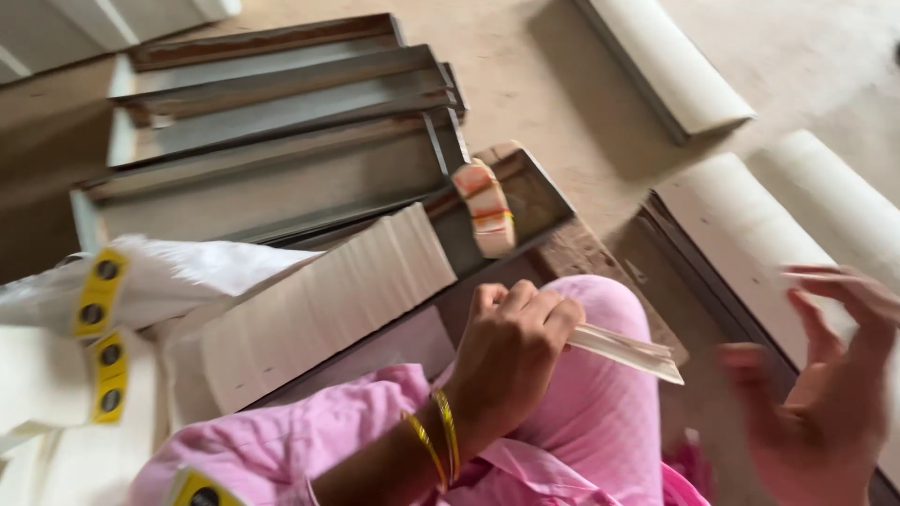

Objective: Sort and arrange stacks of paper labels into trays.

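A dusty tan floor (562, 84) is seen from above, with long things laid out on it. At the top left, several long metal trays (281, 141) are lined up side by side. In the nearest tray, a thick row of thin cream paper slips (328, 300) is stacked on edge, and a small bundle (485, 208) wrapped in orange and yellow bands is propped at the far end of that row. White sheets with yellow tags (98, 292) are piled at the left. Pale rolls (670, 66) are laid on the floor at the top right, and a flat cream board (750, 244) is set beside them.

A pink garment (581, 422) is worn over the knees at the bottom of the view. The left hand (511, 351) is curled shut over the knee, and a few thin cream strips (628, 353) are pinched in it, with their free ends pointed to the right. Gold bangles (436, 448) are worn on that wrist. The right hand (825, 375) is blurred at the right edge. Its fingers are spread apart and nothing is held in it. It is kept near the strips but not touching them.
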